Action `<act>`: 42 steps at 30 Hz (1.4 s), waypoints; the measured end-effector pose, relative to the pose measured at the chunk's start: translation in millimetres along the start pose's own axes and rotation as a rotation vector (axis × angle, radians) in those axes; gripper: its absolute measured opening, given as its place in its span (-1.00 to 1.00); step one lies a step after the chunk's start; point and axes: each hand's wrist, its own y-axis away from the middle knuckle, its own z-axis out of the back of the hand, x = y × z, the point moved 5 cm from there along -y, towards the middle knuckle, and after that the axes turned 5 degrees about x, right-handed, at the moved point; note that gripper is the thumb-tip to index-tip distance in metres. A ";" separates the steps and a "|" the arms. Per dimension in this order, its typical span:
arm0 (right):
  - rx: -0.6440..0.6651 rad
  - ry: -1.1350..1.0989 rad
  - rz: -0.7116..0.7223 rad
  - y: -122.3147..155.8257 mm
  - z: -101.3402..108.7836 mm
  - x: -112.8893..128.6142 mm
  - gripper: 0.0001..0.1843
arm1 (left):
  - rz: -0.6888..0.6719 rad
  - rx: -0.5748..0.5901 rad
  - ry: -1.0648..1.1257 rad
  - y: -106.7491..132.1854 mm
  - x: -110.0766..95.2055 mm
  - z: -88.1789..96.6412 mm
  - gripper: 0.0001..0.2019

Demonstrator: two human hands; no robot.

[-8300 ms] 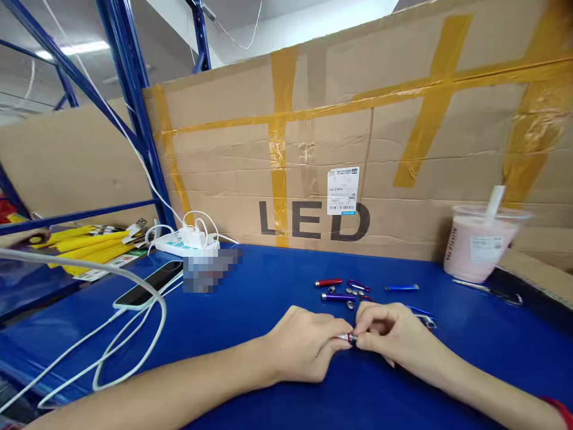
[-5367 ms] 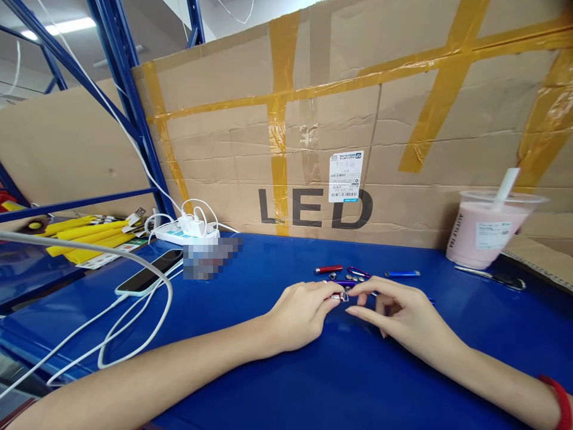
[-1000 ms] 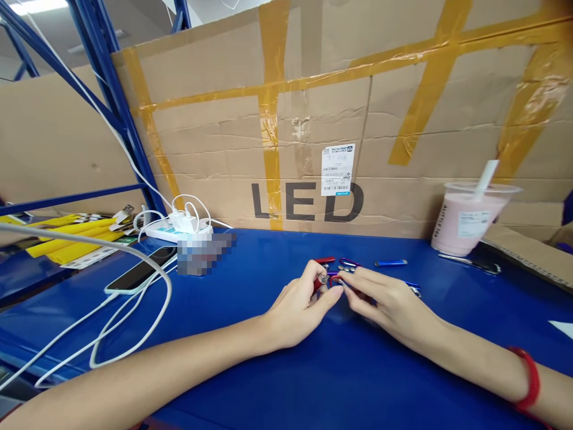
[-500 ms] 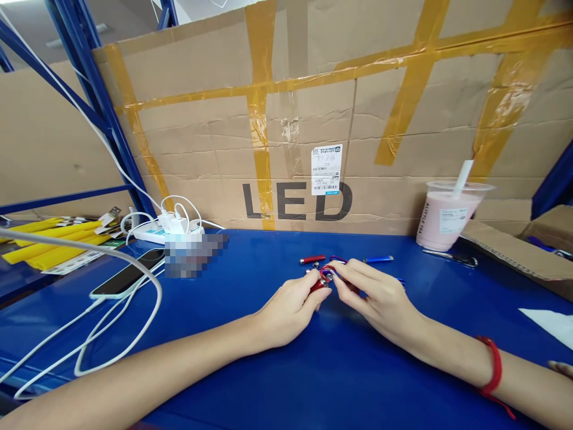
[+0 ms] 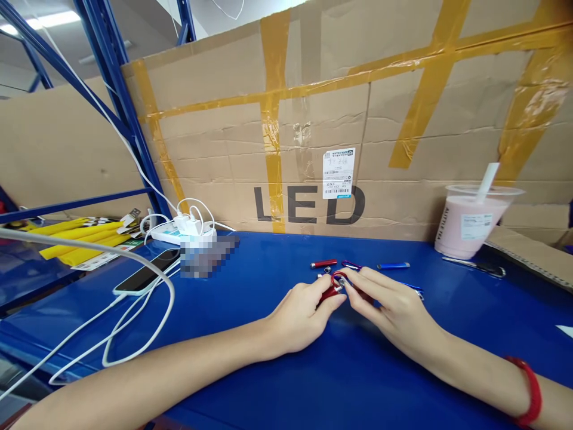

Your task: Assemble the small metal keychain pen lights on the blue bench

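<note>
My left hand is closed, with thumb and fingers pinching a small red metal tube that has a silver end. My right hand meets it from the right, its fingertips pinched on a curved red carabiner at the tube's silver end. Whether the two are linked cannot be made out. Just beyond the hands lie another red tube, a small silver ring, a blue-purple carabiner and a blue tube. A further blue piece is partly covered by my right hand.
A pink drink cup with a straw stands at the back right, beside a black-and-silver tool. To the left are a phone, looped white cables and a power strip. A taped cardboard box forms the back.
The view has shifted, so the scene sits a little further right and the whole phone stays in sight. Both hands keep their pinch on the red pieces, with little visible movement.
</note>
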 end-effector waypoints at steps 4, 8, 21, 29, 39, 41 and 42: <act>0.017 -0.021 -0.035 1.1 -2.0 -2.0 -0.78 | 0.017 -0.007 0.013 1.2 -0.6 0.3 -0.82; 0.010 -0.011 -0.058 2.8 -4.3 -4.3 -0.77 | 0.023 -0.053 -0.011 0.7 -0.2 1.1 -0.78; 0.005 -0.010 0.006 1.3 4.0 0.9 -0.78 | 0.014 -0.112 -0.045 6.1 -4.7 3.8 -0.76; 0.044 -0.118 -0.176 2.1 -3.3 -2.4 -0.80 | 0.035 -0.142 -0.045 5.2 -0.9 5.9 -0.81; 0.131 -0.182 -0.145 7.3 -6.6 -13.7 -0.72 | 0.152 -0.136 0.016 1.3 5.6 7.3 -0.74; 0.148 -0.197 -0.154 7.6 -7.9 -15.5 -0.68 | 0.176 -0.142 0.014 0.7 6.6 7.9 -0.73; 0.148 -0.202 -0.167 7.5 -8.2 -16.1 -0.67 | 0.180 -0.145 0.013 0.4 6.6 8.3 -0.73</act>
